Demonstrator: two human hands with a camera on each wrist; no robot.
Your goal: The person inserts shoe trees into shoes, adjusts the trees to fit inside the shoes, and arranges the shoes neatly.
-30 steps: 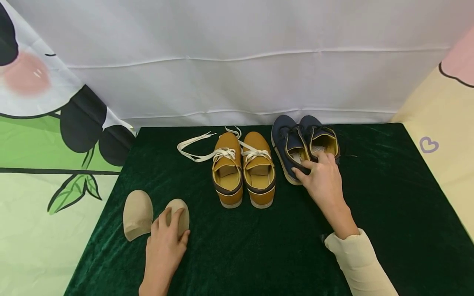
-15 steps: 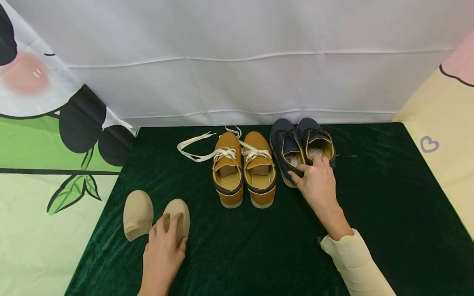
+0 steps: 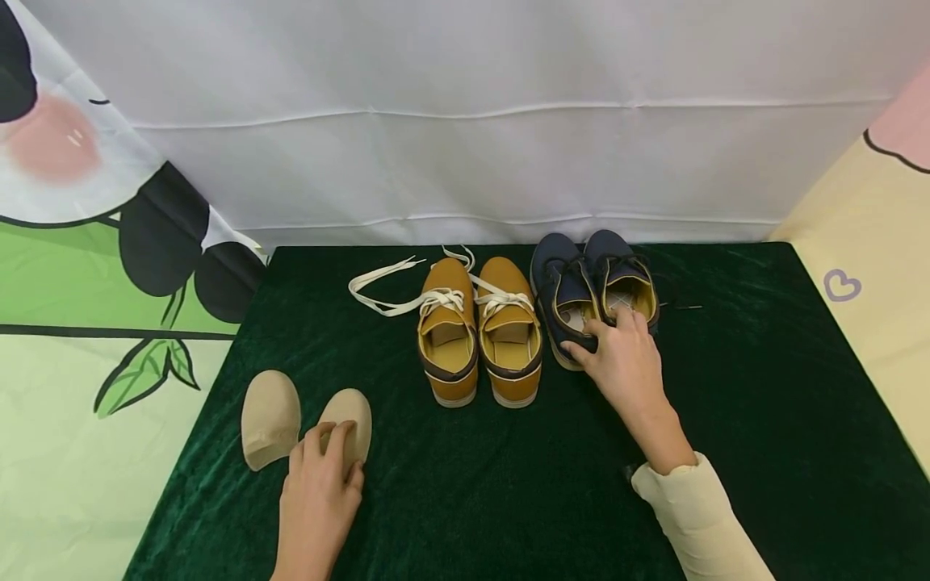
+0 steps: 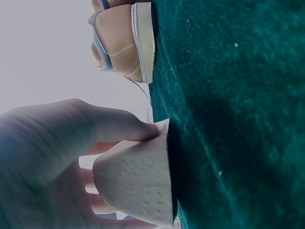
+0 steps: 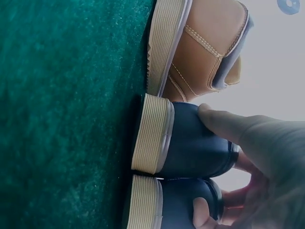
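Observation:
In the head view my right hand (image 3: 625, 363) grips the heels of two navy lace-up shoes, the left one (image 3: 558, 266) and the right one (image 3: 609, 246), standing side by side. The right wrist view shows my thumb on one navy heel (image 5: 195, 138) and a fingertip on the other heel (image 5: 183, 200). With thumb and fingers spread over its two sides, my left hand (image 3: 320, 500) holds a beige moulded shoe insert (image 3: 354, 407). Its thumb presses the lower edge of that insert (image 4: 136, 176). Beside it lies a matching insert (image 3: 270, 410).
Between the hands stand two tan shoes, one left (image 3: 446, 375) and one right (image 3: 512, 375), toes pointing away. A loose white lace (image 3: 370, 294) trails from the left one. All rest on a dark green velvet cloth (image 3: 494, 492), with a white curtain (image 3: 465, 177) behind.
The right hand has drawn the navy shoes slightly towards me and left, then nearly stopped. The left hand has slid back a little over its insert, which lies about where it was.

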